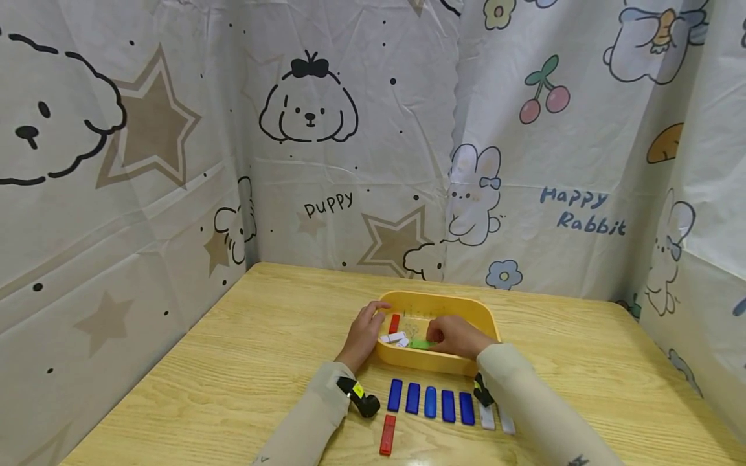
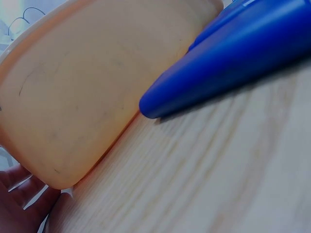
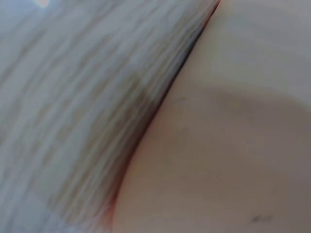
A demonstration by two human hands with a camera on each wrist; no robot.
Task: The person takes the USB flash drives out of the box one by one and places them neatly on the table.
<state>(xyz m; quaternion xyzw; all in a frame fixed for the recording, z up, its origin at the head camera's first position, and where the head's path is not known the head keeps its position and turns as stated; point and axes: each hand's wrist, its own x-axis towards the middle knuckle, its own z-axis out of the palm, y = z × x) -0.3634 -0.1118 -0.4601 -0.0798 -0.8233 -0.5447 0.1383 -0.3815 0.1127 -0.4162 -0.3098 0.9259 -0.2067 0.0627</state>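
In the head view my left hand (image 1: 364,333) grips the left wall of a yellow plastic bin (image 1: 428,364), thumb at the rim. Its fingers (image 2: 29,196) show against the bin's outer side in the left wrist view. My right hand (image 1: 457,335) reaches down inside the bin with curled fingers, right beside green blocks (image 1: 421,345); I cannot tell whether it holds one. Also in the bin lie a red block (image 1: 394,323) and white blocks (image 1: 393,338). The right wrist view shows only the bin's wall (image 3: 218,145) and tabletop.
In front of the bin, several blue blocks (image 1: 430,402) stand in a row on the wooden table (image 1: 250,349). White blocks (image 1: 487,417) continue it on the right, partly under the right sleeve (image 1: 524,382). A red block (image 1: 387,435) lies nearer me. Printed curtains (image 1: 350,175) enclose the table.
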